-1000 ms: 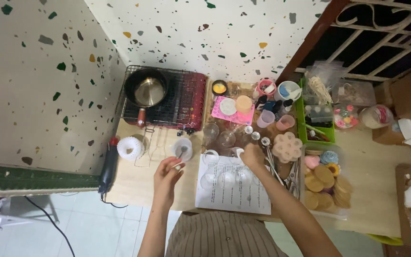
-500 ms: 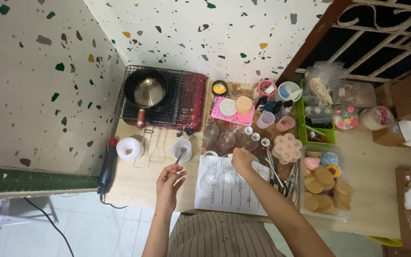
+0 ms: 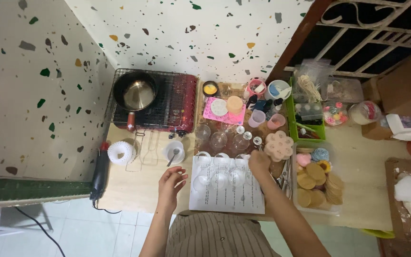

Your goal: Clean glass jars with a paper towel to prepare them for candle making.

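Note:
My left hand (image 3: 171,182) hovers over the wooden table (image 3: 134,190) with its fingers loosely apart and nothing in it. It is just below a small white bowl (image 3: 173,152) with a spoon resting in it. My right hand (image 3: 259,162) rests at the upper right corner of a printed paper sheet (image 3: 227,195). Several small clear cups (image 3: 220,178) stand on that sheet. The right hand is right beside a pale flower-shaped mould (image 3: 278,145). Its fingers are curled downward, and whether they grip anything is hidden.
A dark pan (image 3: 135,93) sits on a red portable stove (image 3: 179,102) at the back left. A white tape roll (image 3: 121,152) and a black tool with a cord (image 3: 100,172) lie at the left edge. A clear tray of round discs (image 3: 316,183) and a green bin (image 3: 305,121) stand to the right.
My left hand has drawn back a little from the white bowl toward my body. My right hand shifted slightly right, toward the flower-shaped mould.

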